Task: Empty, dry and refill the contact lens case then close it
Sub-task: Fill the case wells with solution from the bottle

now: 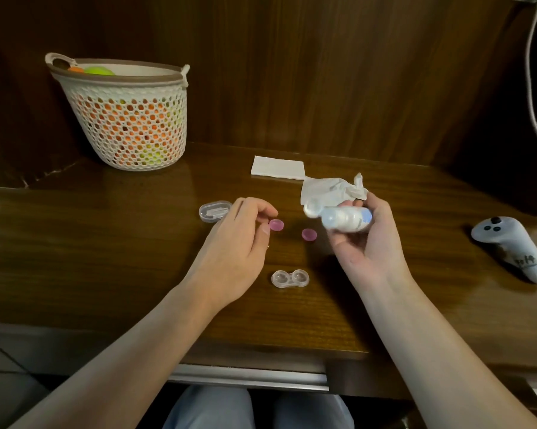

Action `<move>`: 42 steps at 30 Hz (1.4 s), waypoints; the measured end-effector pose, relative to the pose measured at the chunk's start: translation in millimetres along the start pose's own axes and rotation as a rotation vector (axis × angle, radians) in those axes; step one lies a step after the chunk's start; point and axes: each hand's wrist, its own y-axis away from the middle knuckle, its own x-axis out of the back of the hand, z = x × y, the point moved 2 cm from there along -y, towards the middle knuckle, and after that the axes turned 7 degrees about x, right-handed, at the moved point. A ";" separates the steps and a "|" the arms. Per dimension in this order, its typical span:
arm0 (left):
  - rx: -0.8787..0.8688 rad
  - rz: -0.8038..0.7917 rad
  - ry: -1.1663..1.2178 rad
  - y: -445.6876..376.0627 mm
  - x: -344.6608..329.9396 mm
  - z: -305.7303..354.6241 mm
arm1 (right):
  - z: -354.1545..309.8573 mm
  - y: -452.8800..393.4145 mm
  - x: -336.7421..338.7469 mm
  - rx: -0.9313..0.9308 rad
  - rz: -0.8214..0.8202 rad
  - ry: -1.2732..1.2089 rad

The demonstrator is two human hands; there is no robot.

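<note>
Holding bottle [346,218], label unreadable

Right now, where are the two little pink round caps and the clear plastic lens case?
Left pink cap [276,225]: head view, open top.
Right pink cap [309,234]: head view, centre.
Clear lens case [290,278]: head view, middle bridge.

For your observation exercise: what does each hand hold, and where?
Right hand grips the solution bottle around its body. Left hand holds nothing.
</note>
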 end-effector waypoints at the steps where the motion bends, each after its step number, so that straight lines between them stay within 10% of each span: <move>1: 0.013 0.010 0.013 -0.5 0.1 -1.3 | 2.2 0.1 0.1 -0.005 0.010 -0.014; 42: 0.079 -0.047 0.078 -4.6 -0.9 -3.9 | 24.7 9.6 8.8 0.141 -0.189 0.195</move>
